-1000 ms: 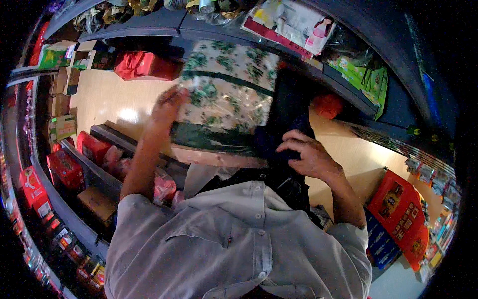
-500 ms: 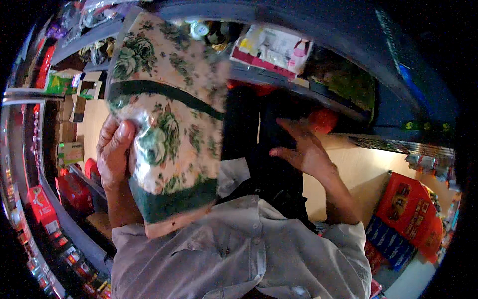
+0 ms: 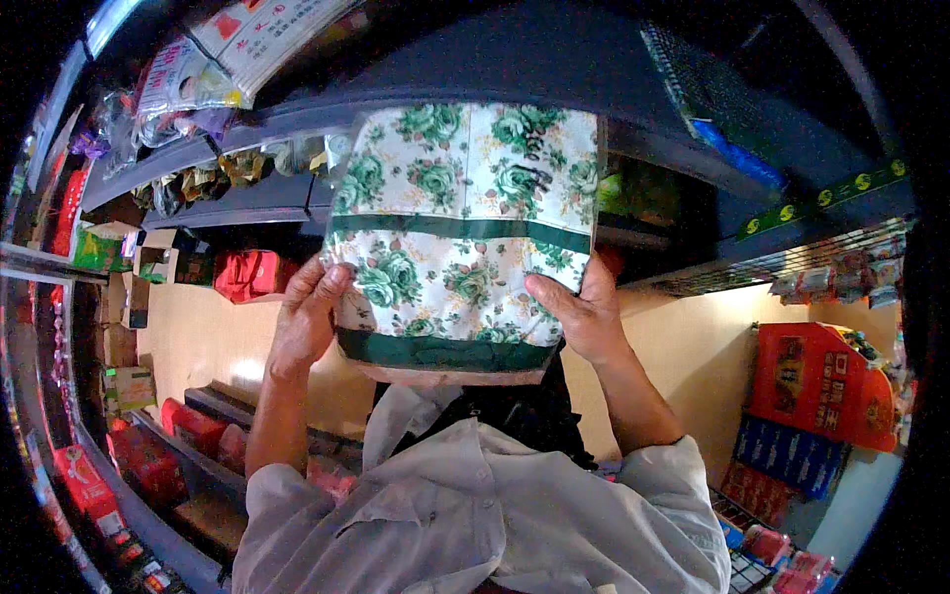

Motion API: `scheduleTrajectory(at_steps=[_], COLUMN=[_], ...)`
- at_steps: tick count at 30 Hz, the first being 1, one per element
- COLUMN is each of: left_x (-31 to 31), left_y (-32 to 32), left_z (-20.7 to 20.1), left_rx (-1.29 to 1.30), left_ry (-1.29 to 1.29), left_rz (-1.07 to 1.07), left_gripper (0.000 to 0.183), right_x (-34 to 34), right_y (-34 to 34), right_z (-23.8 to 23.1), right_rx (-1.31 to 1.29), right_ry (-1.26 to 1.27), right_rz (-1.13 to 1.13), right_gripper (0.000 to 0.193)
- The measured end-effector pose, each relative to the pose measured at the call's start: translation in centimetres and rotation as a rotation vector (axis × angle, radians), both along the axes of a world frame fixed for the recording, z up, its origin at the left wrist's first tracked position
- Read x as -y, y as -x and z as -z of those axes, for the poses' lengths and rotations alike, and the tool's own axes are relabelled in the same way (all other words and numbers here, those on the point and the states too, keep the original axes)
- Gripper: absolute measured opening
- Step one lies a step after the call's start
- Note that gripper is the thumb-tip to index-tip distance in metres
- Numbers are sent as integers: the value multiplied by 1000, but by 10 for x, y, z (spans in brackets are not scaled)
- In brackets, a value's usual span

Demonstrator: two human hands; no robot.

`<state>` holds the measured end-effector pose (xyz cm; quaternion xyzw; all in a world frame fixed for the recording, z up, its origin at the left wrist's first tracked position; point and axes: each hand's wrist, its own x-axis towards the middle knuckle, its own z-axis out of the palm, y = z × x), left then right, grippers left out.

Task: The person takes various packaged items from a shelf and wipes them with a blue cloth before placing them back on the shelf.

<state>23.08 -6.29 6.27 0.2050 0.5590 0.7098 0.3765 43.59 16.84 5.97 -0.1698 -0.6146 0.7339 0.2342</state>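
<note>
A flat clear-plastic packet of folded floral cloth [image 3: 465, 280] is held up in front of my chest. The cloth is white with green roses and dark green bands, and dark writing shows on its upper right part. My left hand [image 3: 315, 309] grips the packet's left edge, thumb on the front. On the opposite edge, my right hand [image 3: 586, 309] holds it the same way. The fingers behind the packet are hidden on both sides.
Dark shelves [image 3: 475, 59] run across the far side, with plastic-wrapped packages [image 3: 198, 89] at upper left. A red bag [image 3: 247, 275] is on the pale floor beyond my left hand. Red cartons [image 3: 821, 381] are stacked at the right, near hanging packets [image 3: 841, 277].
The packet has moved right and is now squarely facing me. My right hand, apart from it before with fingers spread, has taken hold of its right edge.
</note>
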Motion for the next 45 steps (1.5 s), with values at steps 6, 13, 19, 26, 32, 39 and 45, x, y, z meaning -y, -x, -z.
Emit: scheduleTrajectory(at_steps=[6,13,19,26,32,39,45], left_x=[-24,-42,-67,-116,-227,-364,-383], left_y=[-12,-19,-36,-45,-39,-48,-59], left_z=[11,14,9,-17,-109,-74,-75], left_rx=[-5,-174,-214,-145,-15,152,-158], left_ry=[4,53,46,-18,-288,-120,-102], left_rz=[60,190,295,355,429,444,563], left_gripper=[28,26,27,32,44,62,22], right_x=[-18,-43,-70,-122,-235,-436,-497], right_y=[-18,-33,-51,-54,-41,-51,-49], right_z=[-6,-22,-43,-88,-155,-149,-90], right_rx=[77,122,210,118,46,670,792], right_ry=[-140,-326,-369,-261,-275,-791,-768], right_rz=[72,109,107,134,291,436,631], right_gripper=[39,36,34,57,51,73,59])
